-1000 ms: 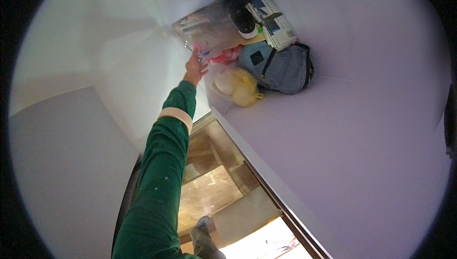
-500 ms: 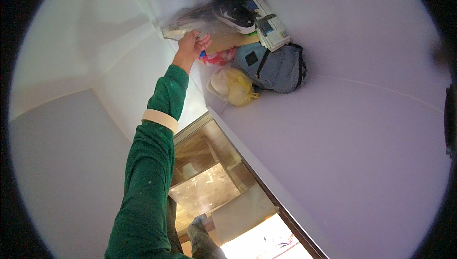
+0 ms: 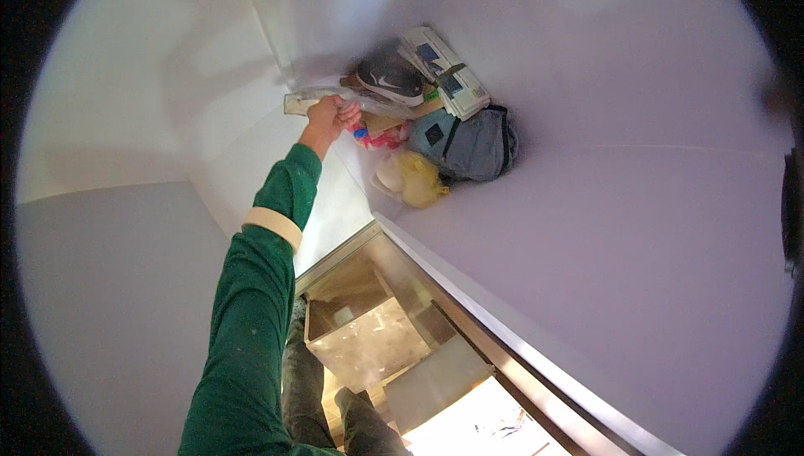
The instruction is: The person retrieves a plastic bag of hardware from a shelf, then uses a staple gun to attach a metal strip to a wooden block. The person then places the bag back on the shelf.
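Observation:
My left hand [image 3: 330, 118] reaches forward to a heap of stored things at the far end, its fingers curled closed on the edge of a clear plastic bag [image 3: 385, 105]. A ring that looks like a beige tape roll [image 3: 272, 226] sits round my green-sleeved forearm. Right behind the bag lies a black shoe [image 3: 389, 73] with a white sole. Beneath my fingers are a piece of brown cardboard [image 3: 381, 123] and a red, white and blue plastic packet [image 3: 387, 135]. My right hand is out of view.
Beside the shoe lies a strapped bundle of folded papers [image 3: 450, 75], against a grey-blue backpack [image 3: 469, 146]. A yellow plastic bag [image 3: 423, 181] sits nearer. Pale walls [image 3: 586, 247] enclose the heap. Below the ledge are a box-like piece with a worn panel [image 3: 368, 343] and my legs [image 3: 360, 422].
The heap appears lower in the picture, and more of my legs shows below. My left hand stays at the clear plastic bag, its fingers more curled.

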Demonstrator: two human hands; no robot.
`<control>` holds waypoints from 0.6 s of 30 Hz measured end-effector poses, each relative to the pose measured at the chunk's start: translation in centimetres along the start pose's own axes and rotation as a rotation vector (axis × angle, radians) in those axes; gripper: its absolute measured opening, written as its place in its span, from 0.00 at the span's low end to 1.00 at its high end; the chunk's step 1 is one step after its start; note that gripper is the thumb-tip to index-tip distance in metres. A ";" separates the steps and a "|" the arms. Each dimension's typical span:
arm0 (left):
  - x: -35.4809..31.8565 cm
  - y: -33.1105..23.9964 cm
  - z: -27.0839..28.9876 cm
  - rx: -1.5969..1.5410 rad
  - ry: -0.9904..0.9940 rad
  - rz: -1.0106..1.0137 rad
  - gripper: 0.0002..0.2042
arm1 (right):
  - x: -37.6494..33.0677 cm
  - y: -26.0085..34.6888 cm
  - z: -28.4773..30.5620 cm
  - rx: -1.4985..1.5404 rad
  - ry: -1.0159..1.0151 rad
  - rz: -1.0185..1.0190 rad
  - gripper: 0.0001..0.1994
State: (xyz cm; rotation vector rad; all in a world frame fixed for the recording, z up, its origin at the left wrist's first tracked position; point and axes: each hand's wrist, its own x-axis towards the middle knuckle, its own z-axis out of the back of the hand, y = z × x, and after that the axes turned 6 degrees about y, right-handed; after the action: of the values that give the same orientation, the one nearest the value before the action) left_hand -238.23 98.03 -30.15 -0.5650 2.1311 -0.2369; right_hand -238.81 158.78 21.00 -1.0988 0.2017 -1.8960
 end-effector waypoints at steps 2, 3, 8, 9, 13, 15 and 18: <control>-0.8 0.6 0.3 0.001 0.040 -0.040 0.07 | 0.0 -0.1 0.2 0.011 0.005 -0.002 0.19; -1.0 0.8 0.4 -0.018 0.037 -0.032 0.07 | 0.1 -0.1 0.2 0.008 0.011 -0.003 0.19; -4.1 0.5 1.2 -0.106 0.061 -0.128 0.06 | 0.1 -0.4 0.7 0.013 0.012 -0.013 0.19; -5.1 0.7 1.4 -0.148 0.067 -0.138 0.06 | 0.1 -0.5 0.9 0.017 0.009 -0.012 0.19; -9.3 1.7 2.3 -0.132 0.106 -0.125 0.06 | 0.0 -0.9 1.6 0.029 -0.001 -0.023 0.20; -11.7 2.2 2.6 -0.139 0.077 -0.119 0.06 | 0.1 -1.1 2.0 0.042 -0.018 -0.033 0.20; -16.4 2.7 2.9 -0.175 -0.039 -0.115 0.06 | 0.6 -1.2 2.6 0.062 -0.042 -0.041 0.20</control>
State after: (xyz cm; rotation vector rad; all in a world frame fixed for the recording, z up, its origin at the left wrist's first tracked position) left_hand -228.58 108.40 -20.95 -0.7893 2.0961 -0.1026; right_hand -237.67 159.76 23.55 -1.1071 0.0964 -1.9011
